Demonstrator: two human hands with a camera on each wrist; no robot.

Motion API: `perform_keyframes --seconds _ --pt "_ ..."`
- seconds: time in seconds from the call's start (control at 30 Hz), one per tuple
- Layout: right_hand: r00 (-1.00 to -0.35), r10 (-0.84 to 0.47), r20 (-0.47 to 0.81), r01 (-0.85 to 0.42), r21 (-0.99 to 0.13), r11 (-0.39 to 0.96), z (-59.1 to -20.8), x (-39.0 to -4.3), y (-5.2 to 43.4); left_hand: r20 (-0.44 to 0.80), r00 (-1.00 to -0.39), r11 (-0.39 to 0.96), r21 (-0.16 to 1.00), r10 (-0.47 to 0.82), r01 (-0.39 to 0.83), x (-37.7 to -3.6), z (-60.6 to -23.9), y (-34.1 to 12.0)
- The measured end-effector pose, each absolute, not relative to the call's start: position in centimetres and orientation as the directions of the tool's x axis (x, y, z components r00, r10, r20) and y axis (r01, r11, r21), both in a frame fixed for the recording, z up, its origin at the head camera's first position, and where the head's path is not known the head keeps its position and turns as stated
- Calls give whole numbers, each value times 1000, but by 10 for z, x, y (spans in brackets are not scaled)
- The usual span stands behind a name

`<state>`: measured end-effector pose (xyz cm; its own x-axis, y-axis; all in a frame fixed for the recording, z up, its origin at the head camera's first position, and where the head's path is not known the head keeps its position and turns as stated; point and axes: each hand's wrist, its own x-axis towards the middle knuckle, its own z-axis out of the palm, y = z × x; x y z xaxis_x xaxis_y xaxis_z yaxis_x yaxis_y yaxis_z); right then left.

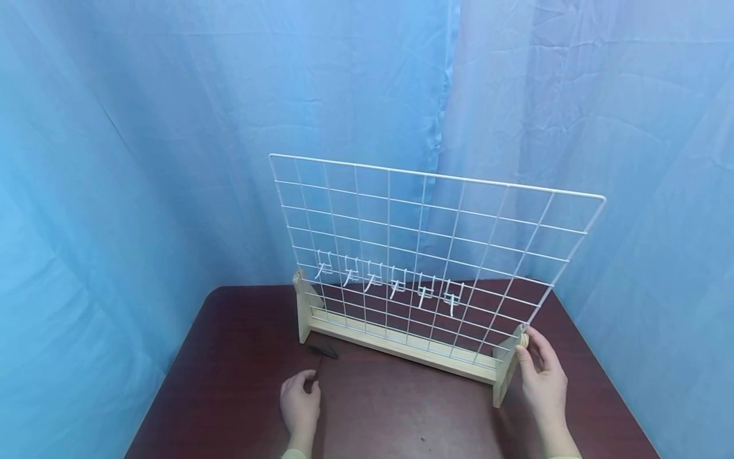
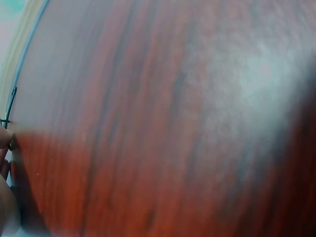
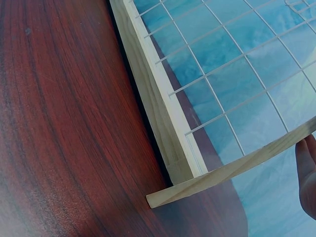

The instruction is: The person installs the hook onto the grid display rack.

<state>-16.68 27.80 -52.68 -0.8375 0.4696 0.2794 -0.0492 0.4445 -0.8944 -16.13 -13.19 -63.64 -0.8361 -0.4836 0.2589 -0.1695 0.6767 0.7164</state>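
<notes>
A white wire grid rack (image 1: 424, 248) leans back in a pale wooden stand (image 1: 395, 344). Several white hooks (image 1: 395, 287) hang in a row across its lower half. My right hand (image 1: 545, 382) grips the stand's right end piece (image 3: 222, 173) by its upper part, thumb and fingers at a round wooden knob (image 1: 524, 340). In front of the stand's left end, my left hand (image 1: 301, 401) pinches a thin dark stick-like item (image 2: 12, 103). Its blurred dark far part (image 1: 324, 350) reaches toward the stand; I cannot tell its kind.
The stand sits on a dark reddish wood-grain table (image 1: 241, 382) with a rounded back left corner. Blue curtains (image 1: 172, 159) hang behind the table and along both sides. A tiny dark speck (image 1: 422, 439) lies near the front.
</notes>
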Motion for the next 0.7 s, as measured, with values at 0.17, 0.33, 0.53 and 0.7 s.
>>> perform_keyframes --seconds 0.17,0.33,0.53,0.7 --pt "-837 471 276 -46 -895 443 -527 -167 278 256 -830 667 725 -495 -174 -161 -636 -131" --pt "-839 468 278 -45 -892 449 -528 -167 278 297 -803 653 744 -516 -144 -163 -637 -130" --pt "-840 470 270 -35 -893 449 -528 -167 278 296 -788 629 764 -540 -145 -164 -634 -129" --pt "-842 474 259 -29 -898 440 -528 -167 278 287 -783 608 781 -552 -142 -165 -633 -129"
